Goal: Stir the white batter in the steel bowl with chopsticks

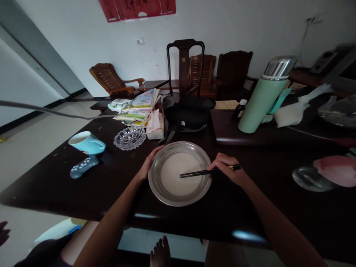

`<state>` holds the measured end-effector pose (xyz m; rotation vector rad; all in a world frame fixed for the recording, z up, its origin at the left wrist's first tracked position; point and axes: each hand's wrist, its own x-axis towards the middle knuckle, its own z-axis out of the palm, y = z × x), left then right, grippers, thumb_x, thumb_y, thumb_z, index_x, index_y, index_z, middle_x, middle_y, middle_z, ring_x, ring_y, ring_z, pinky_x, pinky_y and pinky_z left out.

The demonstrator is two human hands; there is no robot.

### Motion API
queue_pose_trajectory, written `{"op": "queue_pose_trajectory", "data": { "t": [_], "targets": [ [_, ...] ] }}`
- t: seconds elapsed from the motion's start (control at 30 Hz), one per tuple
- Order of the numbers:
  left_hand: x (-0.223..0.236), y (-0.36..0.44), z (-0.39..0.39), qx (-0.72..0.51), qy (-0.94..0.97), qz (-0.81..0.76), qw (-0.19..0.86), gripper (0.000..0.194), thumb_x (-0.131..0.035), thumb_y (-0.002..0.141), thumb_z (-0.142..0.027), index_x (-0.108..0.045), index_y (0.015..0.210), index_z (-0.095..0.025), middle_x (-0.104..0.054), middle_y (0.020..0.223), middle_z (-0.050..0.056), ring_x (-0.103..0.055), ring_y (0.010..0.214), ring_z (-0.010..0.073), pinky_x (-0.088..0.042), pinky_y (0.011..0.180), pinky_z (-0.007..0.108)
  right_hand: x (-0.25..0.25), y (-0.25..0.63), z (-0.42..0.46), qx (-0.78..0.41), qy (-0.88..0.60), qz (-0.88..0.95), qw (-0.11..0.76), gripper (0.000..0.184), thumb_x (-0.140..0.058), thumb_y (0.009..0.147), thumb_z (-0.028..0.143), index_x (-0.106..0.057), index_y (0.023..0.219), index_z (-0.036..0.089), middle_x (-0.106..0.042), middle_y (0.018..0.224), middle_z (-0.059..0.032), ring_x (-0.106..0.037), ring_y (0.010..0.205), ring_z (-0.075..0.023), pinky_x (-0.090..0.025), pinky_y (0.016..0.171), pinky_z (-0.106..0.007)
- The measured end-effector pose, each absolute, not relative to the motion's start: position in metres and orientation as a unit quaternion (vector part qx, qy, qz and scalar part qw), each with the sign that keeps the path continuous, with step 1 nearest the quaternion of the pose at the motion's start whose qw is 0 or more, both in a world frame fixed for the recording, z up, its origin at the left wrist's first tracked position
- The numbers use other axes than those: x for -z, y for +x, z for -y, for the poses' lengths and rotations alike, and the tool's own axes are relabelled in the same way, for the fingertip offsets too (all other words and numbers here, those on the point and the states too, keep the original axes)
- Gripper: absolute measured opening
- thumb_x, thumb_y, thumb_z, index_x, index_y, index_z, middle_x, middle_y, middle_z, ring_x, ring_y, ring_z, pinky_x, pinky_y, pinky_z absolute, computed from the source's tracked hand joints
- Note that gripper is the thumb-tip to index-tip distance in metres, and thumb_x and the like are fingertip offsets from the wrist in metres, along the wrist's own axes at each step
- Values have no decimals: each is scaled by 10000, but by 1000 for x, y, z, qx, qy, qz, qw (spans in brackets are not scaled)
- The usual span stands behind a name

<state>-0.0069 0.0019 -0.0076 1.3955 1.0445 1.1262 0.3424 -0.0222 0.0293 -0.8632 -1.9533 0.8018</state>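
Between the left hand (148, 163) and the right hand (228, 167), a bowl (178, 201) of white liquid (176, 163) is set on the dark counter (111, 196). The bowl is touched by the left hand, whose grip cannot be told; chopsticks (194, 173) are pinched in the right, tips at the liquid. A mug (87, 143) is placed left of the left hand, a flask (257, 104) beyond the right; farther ahead, chairs (184, 70) are ranged before a pale wall (83, 29).
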Motion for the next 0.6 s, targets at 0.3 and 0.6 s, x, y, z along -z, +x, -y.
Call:
{"op": "queue_pose_trajectory", "data": {
  "t": [0.3,0.6],
  "targets": [
    [7,-7,-1,-469,571,-436,513,591,-386,936,-569,-543,1377,-208,-557,1416,99,-453,1339,319,-251,1170,507,-29,346,21,-282,-332,784,441,330,-468,986,290,-756,834,240,-719,764,-39,-611,724,-174,-490,685,-334],
    [10,-7,-2,-472,562,-431,525,598,-388,931,-580,-539,1377,-211,-558,1416,93,-442,1348,326,-255,1169,513,-25,347,18,-279,-339,778,449,296,-485,980,315,-751,871,246,-745,793,-42,-621,753,-192,-498,716,-358]
  ]
}}
